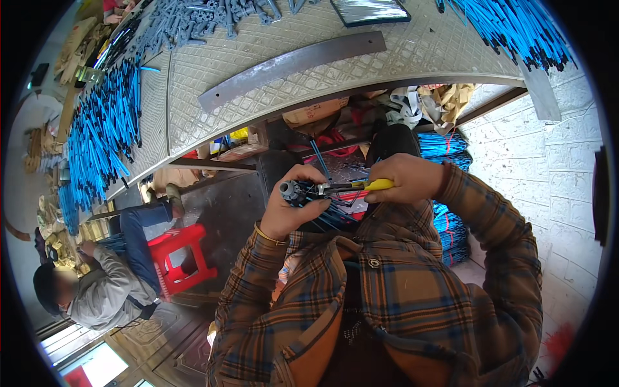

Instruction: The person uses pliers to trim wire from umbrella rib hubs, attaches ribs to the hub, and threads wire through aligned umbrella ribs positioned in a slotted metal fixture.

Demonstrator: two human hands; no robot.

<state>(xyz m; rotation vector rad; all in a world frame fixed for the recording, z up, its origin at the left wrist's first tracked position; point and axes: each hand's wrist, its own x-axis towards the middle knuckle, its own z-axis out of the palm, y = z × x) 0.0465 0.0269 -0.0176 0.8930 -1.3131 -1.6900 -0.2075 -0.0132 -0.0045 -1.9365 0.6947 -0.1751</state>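
near the centre, the left hand [284,211] pinches a grey fitting [295,193] between thumb and fingers; the right hand [407,185] is wrapped around yellow-handled pliers [380,184] whose tip points to 9 o'clock, just beside the fitting. on the table [445,48], loose grey fittings [200,19] lie at 11 o'clock, blue rods [516,29] at 2 o'clock.

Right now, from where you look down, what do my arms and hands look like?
Your left hand and right hand are ungloved. The left sleeve and right sleeve are long brown plaid, crossed by dark, blue and orange lines. A thin yellowish band circles your left wrist.
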